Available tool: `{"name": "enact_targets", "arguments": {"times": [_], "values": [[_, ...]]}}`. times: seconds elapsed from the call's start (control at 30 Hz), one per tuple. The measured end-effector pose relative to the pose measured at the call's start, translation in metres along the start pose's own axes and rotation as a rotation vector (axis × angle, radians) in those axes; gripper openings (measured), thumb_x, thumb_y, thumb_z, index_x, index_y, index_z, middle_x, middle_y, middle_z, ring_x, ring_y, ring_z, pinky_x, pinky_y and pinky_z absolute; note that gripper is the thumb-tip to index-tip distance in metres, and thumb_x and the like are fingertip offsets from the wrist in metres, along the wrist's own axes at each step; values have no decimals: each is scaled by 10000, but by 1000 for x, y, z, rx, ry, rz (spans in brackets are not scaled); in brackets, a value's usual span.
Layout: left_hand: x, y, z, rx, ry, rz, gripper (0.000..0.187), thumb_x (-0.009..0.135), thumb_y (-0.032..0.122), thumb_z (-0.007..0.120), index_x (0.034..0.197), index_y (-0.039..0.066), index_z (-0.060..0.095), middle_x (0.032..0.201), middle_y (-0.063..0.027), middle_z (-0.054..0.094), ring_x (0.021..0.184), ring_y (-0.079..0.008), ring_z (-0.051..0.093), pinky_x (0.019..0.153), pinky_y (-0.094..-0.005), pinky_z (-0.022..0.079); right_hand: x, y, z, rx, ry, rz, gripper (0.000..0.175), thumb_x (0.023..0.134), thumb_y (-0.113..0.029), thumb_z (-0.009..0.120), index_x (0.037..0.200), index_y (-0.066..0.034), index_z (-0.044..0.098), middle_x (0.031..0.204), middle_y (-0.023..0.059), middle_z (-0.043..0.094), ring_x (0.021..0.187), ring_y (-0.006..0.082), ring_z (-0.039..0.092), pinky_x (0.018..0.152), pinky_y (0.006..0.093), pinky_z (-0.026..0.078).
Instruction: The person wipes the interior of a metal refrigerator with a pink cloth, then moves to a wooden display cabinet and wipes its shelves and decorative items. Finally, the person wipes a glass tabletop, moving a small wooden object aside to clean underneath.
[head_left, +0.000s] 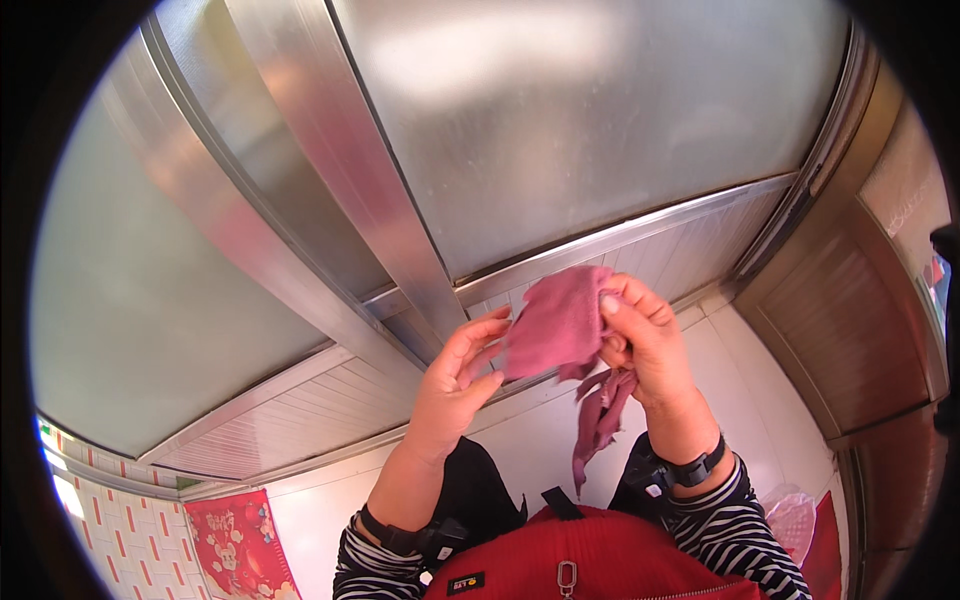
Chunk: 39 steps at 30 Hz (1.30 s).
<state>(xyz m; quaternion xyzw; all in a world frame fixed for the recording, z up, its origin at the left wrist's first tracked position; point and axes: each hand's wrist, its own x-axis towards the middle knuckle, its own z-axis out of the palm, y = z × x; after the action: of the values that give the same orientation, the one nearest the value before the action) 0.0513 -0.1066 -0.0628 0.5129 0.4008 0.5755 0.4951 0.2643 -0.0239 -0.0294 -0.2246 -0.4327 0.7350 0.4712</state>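
Observation:
A pink cloth (555, 322) with torn, ragged edges is gripped in my right hand (651, 337), the thumb pressed on its folded right edge. Strips of the same cloth dangle below that hand, over the floor. At the cloth's left edge is my left hand (461, 375), fingers spread and thumb apart. Its fingertips come close to the fabric, and whether they touch it is hard to tell. Both hands are in front of a sliding door with frosted glass (585, 135) in a metal frame.
A second frosted panel (172, 285) stands at left behind a metal upright (345, 150). Brown metal door (847, 337) is at right. Below lie pale floor tiles (720, 352), a red printed mat (240, 544) and a clear plastic bag (791, 517). A red garment (525, 559) covers my front.

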Motion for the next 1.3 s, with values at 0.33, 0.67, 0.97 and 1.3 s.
{"name": "enact_targets", "arguments": {"times": [0.33,0.67,0.97,1.3], "values": [[3,-7,38,174,-246,-27,469,843,46,698,1279,47,526,1175,-81,618,1057,-162,597,931,-349,482,4,-6,57,118,-136,-121,80,965,-109,551,945,-75,620,643,-91,459,519,-16,326,463,170,234],[4,-27,2,-325,357,-307,328,982,116,496,1299,63,562,1177,-83,649,1044,-200,655,911,-377,538,20,-17,3,48,-3,-441,213,930,-146,541,1041,-5,656,1143,40,604,1011,151,568,893,302,448],[17,-6,9,-624,152,-172,374,1018,189,444,1347,18,487,1295,-107,591,1170,-229,591,1029,-394,469,-13,5,5,172,-172,-12,265,972,-141,578,1209,-26,595,1030,24,648,928,81,600,854,232,486],[18,1,23,-629,200,-173,429,1020,194,360,1403,15,433,1365,-116,539,1294,-270,507,1063,-434,431,7,49,0,-306,165,-334,125,1034,-157,506,1054,-55,576,954,38,639,803,80,567,754,233,500]]}}
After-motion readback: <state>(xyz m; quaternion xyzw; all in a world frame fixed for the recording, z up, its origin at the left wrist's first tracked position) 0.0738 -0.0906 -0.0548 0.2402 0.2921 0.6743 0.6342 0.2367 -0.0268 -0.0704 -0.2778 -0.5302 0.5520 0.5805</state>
